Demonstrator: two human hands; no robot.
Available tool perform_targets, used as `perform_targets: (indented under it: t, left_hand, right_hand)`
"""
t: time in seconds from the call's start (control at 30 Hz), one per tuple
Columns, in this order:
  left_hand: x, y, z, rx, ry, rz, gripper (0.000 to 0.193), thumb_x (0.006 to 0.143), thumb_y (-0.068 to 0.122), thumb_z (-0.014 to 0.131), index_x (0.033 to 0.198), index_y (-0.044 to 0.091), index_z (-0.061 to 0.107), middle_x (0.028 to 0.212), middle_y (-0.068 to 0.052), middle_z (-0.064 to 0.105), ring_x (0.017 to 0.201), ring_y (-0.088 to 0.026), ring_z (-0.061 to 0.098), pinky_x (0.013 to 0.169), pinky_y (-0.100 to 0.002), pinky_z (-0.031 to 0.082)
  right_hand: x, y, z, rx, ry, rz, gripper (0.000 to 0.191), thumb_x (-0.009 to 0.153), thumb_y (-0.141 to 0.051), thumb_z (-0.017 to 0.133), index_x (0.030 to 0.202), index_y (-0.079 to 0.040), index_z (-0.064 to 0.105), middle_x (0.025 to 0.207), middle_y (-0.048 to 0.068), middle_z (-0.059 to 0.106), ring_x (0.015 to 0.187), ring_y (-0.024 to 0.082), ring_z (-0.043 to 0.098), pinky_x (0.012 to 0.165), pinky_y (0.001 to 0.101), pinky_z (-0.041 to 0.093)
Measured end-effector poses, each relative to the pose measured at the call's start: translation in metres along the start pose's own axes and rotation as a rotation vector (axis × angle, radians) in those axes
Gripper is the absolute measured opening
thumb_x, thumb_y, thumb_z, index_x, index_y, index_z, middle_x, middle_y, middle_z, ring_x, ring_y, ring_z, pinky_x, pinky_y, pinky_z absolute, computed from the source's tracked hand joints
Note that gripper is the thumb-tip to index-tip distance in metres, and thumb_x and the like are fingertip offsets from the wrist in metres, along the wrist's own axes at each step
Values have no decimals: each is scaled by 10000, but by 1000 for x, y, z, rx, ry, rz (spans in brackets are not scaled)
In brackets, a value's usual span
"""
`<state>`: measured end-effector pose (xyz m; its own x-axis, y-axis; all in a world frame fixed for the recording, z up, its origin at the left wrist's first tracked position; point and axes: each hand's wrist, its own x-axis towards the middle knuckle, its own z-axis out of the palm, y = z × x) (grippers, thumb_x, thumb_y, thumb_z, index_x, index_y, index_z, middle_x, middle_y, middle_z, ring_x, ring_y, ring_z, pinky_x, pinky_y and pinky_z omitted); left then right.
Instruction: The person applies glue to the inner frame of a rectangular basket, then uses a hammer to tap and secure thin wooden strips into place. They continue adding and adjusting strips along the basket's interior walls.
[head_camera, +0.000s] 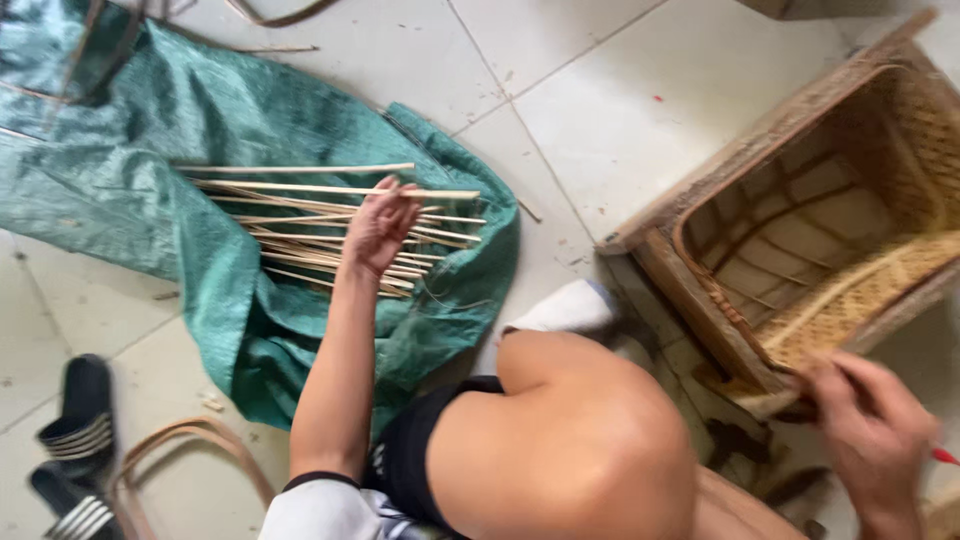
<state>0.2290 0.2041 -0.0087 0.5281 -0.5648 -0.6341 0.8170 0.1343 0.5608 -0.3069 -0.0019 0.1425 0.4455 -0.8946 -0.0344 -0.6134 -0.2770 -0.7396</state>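
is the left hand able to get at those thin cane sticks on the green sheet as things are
Probably yes. The left hand already rests on the pile of thin cane sticks lying loose on the green sheet, with nothing on top of them. Whether the fingers have closed on one cannot be told.

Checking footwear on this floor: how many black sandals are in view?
2. One black sandal lies at the left edge; the other black sandal lies just below it, in the bottom-left corner, partly cut off.
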Motion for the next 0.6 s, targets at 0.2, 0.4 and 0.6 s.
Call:
perform_targets:
  t: [0.2, 0.4, 0.6]
  left_hand:
    - [-60, -83, 108, 0, -320, -97, 200, 977, 146, 685, 1158, 74, 639, 1144, -80, 718, 1085, -206, 708, 922, -361, 585]
    - [-67, -126, 148, -1, -400, -309, 234, 948, 171, 686, 1150, 53, 677, 1149, -86, 719, 1094, -204, 698, 1006, -376, 560]
    - [-12, -57, 66, -129, -40, -50, 134, 983, 154, 659, 1078, 63, 684, 1118, -100, 733, 1040, -177, 726, 1000, -314, 595]
  right_hand:
    - [63, -65, 67, 549, -550, 268, 583, 947, -171, 625, 1502, -86, 468, 1260, 142, 715, 1048, 213, 728, 885, 331, 609]
    - [90, -80, 124, 873, -306, 113, 275, 1083, -179, 597, 1277, 0, 675, 1175, 205, 721, 1032, 205, 725, 942, 346, 637]
    - [94, -49, -60, 431, 416, 57, 322, 1084, -237, 587, 1299, -16, 679, 1061, 150, 676, 915, 168, 677, 826, 310, 594]
